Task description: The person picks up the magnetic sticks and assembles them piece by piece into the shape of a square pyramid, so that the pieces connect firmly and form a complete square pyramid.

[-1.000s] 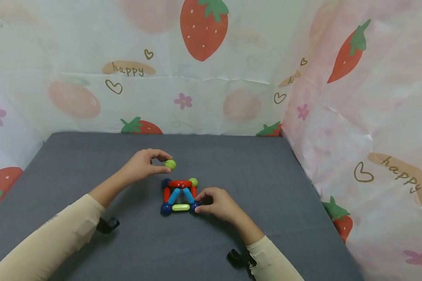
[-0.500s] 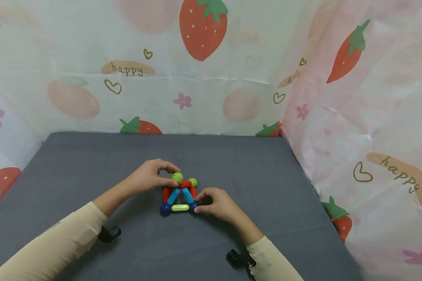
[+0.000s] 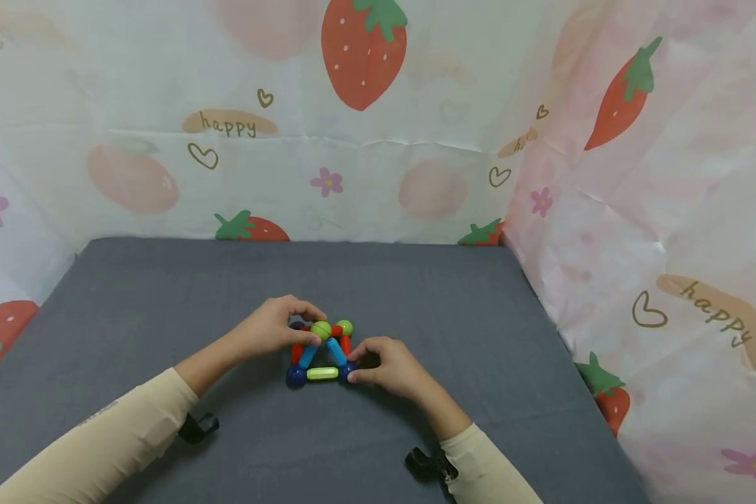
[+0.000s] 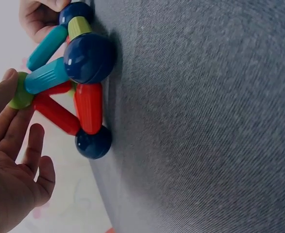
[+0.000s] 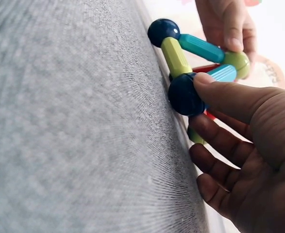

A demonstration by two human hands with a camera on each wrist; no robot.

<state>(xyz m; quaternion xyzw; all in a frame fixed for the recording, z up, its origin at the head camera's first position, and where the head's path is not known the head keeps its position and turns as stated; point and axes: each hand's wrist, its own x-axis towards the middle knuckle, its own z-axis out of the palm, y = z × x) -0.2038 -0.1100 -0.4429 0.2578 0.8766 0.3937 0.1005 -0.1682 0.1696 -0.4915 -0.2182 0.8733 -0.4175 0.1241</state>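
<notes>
A small frame of magnetic rods and balls stands on the grey cloth. My left hand [image 3: 269, 326] pinches a green ball [image 3: 320, 330] between thumb and fingers at the frame's peak. Two blue rods [image 4: 46, 75] and two red rods [image 4: 57, 115] lean inward and meet at that ball. At the front right corner, my right hand [image 3: 393, 365] holds a navy ball [image 5: 183, 97] between thumb and fingertips. From there a yellow-green rod [image 3: 323, 374] runs to the front left navy ball [image 3: 297, 376]. Another green ball [image 3: 345, 326] marks the far right corner, and a navy ball [image 4: 93, 142] the far left.
Grey cloth [image 3: 466, 315] covers the table around the frame. Behind it hangs a strawberry-printed curtain [image 3: 365, 175], which also runs down the right side. Black straps [image 3: 198, 428] sit at both wrists.
My left hand has brought the green ball down and to the right, from beyond the frame onto the rods' upper ends. My right hand stays on the front right navy ball.
</notes>
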